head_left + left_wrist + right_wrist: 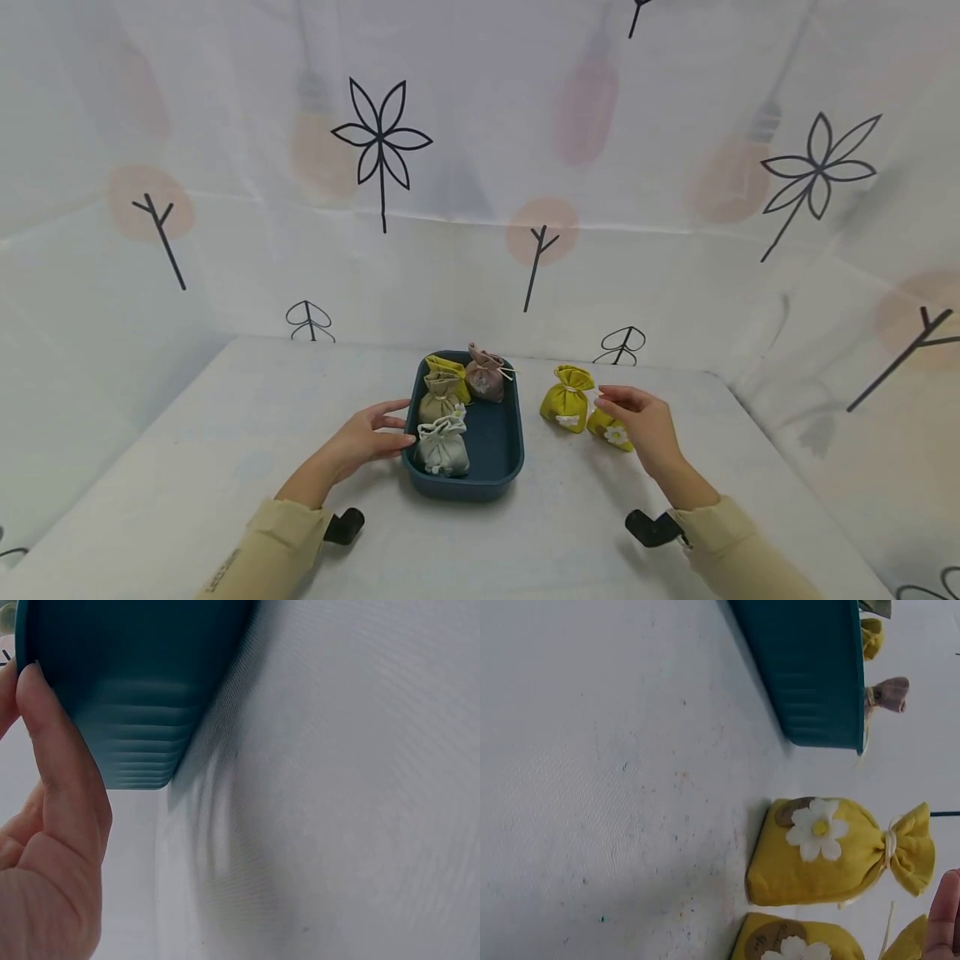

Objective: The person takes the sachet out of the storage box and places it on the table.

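At its left side, my left hand holds the dark teal plastic tub by the rim. The thumb lies over the edge, with fingertips against the outer wall. Inside stand several small drawstring pouches: a pale grey-green one at the front, a beige one, a yellow one and a mauve one at the back. To the tub's right, my right hand is at the top of a yellow pouch with a white flower; I cannot tell whether it grips it.
Another yellow flowered pouch stands between the tub and my right hand. The white tabletop ends at a printed cloth backdrop. Black wrist mounts stick out beside both sleeves, low over the table.
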Tool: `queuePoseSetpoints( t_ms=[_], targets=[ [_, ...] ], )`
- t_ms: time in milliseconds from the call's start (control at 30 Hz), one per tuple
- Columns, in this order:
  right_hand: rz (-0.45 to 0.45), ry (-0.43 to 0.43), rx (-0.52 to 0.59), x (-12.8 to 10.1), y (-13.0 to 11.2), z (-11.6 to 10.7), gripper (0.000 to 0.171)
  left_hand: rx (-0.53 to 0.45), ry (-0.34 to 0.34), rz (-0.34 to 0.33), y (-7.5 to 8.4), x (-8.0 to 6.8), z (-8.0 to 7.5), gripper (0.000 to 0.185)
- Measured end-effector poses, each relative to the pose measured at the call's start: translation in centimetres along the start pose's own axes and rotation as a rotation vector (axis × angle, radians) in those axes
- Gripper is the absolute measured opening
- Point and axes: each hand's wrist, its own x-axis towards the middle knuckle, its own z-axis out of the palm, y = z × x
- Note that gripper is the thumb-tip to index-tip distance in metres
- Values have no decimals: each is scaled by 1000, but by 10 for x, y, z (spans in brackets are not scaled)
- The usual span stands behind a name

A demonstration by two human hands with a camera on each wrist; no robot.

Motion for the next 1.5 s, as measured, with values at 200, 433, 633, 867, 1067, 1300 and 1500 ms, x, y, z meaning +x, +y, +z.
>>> queuePoseSetpoints(
  t_ms=[200, 433, 633, 867, 1067, 1300, 1500],
  targets=[
    [11, 0, -1, 0, -2, 9, 41, -5, -6, 8, 1, 0, 0, 72],
    [18, -21, 32, 2, -8, 21, 38, 0, -18, 2, 0, 2, 1, 73],
    [31, -13, 34, 4, -12, 32, 36, -3, -4, 0, 2, 1, 3, 72],
    [18, -40, 56, 8, -15, 45, 36, -8, -9, 9, 3, 0, 3, 71],
    [5, -61, 58, 11, -22, 57, 33, -4, -17, 17, 2, 1, 1, 72],
    [-10, -68, 82, 14, -32, 70, 29, -27, -35, 26, -1, 1, -2, 71],
    [-35, -78, 78, 16, -39, 78, 26, -33, -44, 29, -1, 0, -2, 72]
  ],
)
